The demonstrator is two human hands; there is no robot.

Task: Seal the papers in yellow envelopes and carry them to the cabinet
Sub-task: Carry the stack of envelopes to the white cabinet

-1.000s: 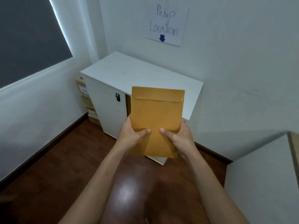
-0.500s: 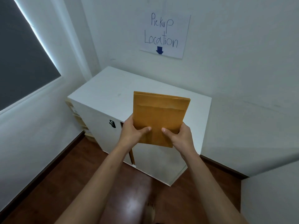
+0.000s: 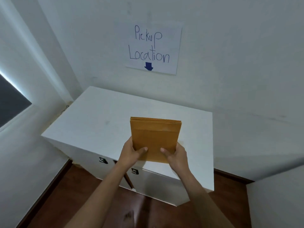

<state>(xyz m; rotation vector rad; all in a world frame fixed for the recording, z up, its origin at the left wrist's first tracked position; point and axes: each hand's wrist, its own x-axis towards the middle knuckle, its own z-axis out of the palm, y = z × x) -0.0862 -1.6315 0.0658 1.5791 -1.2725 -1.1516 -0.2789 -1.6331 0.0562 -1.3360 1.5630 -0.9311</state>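
A stack of yellow envelopes (image 3: 155,136) is held nearly flat, just above the front part of the white cabinet's top (image 3: 98,122). My left hand (image 3: 131,153) grips the stack's near left corner, thumb on top. My right hand (image 3: 175,155) grips the near right corner the same way. The far edge of the stack shows several layered envelope edges. The cabinet stands in the room's corner, with two small black latches (image 3: 103,160) on its front doors.
A paper sign (image 3: 153,48) reading "Pickup Location" with a blue down arrow hangs on the wall above the cabinet. White walls close in left and right. Dark wooden floor (image 3: 57,195) lies below. A dark window blind (image 3: 9,102) is at the left.
I have come closer to the cabinet. The envelopes went from upright in front of its doors to tilted nearly flat over its top. Both hands keep their grip.
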